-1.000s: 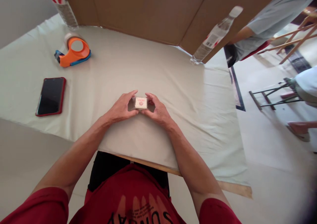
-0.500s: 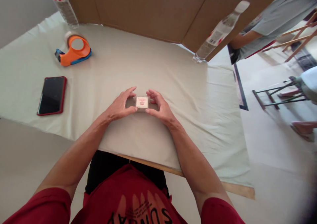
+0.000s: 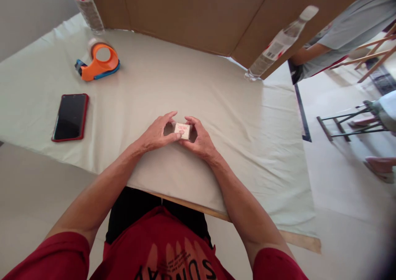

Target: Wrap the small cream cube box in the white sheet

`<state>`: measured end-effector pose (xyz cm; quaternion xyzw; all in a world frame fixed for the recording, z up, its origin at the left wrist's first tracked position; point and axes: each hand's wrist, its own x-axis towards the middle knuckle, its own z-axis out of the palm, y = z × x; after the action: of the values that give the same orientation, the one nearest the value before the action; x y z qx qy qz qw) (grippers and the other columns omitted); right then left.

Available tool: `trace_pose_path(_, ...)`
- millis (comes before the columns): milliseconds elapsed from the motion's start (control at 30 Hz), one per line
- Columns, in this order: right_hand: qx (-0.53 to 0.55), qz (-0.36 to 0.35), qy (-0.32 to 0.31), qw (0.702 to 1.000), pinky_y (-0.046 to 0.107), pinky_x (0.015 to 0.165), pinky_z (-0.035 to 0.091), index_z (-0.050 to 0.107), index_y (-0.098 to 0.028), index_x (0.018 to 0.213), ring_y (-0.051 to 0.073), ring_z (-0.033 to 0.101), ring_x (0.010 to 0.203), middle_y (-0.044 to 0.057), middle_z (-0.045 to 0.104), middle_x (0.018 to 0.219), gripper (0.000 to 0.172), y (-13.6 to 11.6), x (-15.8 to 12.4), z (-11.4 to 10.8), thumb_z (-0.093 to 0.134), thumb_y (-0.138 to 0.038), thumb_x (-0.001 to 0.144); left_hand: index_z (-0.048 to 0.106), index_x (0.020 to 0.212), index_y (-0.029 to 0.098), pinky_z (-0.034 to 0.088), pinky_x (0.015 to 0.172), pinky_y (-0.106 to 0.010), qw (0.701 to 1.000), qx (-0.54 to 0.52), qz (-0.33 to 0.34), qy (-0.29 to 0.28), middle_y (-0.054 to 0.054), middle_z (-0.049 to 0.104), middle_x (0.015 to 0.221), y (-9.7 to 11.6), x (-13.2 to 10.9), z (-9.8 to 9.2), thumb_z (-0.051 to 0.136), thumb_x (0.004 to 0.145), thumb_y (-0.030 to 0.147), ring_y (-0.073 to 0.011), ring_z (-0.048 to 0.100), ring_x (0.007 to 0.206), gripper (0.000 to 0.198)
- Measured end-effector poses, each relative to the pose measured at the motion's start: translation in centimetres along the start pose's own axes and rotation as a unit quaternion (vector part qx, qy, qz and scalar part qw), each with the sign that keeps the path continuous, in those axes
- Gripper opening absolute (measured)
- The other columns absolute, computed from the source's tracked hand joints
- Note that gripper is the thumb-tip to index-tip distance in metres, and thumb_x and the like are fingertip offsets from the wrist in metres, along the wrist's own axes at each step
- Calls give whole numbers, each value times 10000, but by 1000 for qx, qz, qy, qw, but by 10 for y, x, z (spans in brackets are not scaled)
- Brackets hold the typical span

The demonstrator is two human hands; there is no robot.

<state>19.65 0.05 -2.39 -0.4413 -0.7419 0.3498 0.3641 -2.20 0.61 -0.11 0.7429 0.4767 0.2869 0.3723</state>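
Note:
A small white box with red print (image 3: 182, 129) sits between my hands near the front of the cloth-covered table. My left hand (image 3: 160, 131) curves round its left side, with the thumb laid against the near edge and the fingers behind. From the other side, my right hand (image 3: 199, 138) grips the box, its thumb low along the near side and its fingers at the far right corner. The box's underside is hidden, so I cannot tell whether it rests on the cloth.
To the left lie a phone with a red case (image 3: 71, 117) and an orange tape dispenser (image 3: 100, 62). Plastic bottles stand back left (image 3: 89, 14) and back right (image 3: 278, 45), against a brown cardboard panel (image 3: 185, 16). Beyond the right edge are a person's arm (image 3: 310, 53) and a folding stool (image 3: 343, 125).
Both hands have closed in on the small box, the left thumb now overlapping its near edge. The box has tilted slightly. The whole view has shifted a little.

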Motion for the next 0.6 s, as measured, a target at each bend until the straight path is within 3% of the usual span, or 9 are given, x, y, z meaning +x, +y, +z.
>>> trace_pose_path(233,-49,-48,27,997,517,1059,454,460,-280,1432,303,604,1164,116,638,1282,714,-2,-1,3,741,-436,795,427,1518,186,446,1069,-491,1000,3,2,9,-138,629,1314,2,0,3,641,827,527,-312,567,1225,800)
trace_pose_path(400,-14,-39,-27,999,528,1091,436,486,-282,1432,314,599,1212,116,635,1326,749,-11,-1,-9,768,-479,767,407,1527,170,479,1036,-450,1000,-12,-11,2,-133,628,1272,5,-1,3,694,781,550,-288,591,1174,885)
trace_pose_path(500,38,-1,-29,999,508,1091,451,548,-303,1371,290,598,1239,89,628,1362,610,-20,-2,-17,705,-539,830,405,1523,176,494,1014,-422,999,-36,10,-6,-144,608,1315,6,-2,4,716,771,538,-271,602,1157,890)
trace_pose_path(600,45,-10,10,999,500,1111,441,663,-298,1173,276,600,1249,64,662,1309,387,-25,-1,-18,690,-518,856,414,1516,193,499,1001,-397,997,-61,41,-10,-153,578,1377,5,-2,6,729,777,472,-254,599,1156,850)
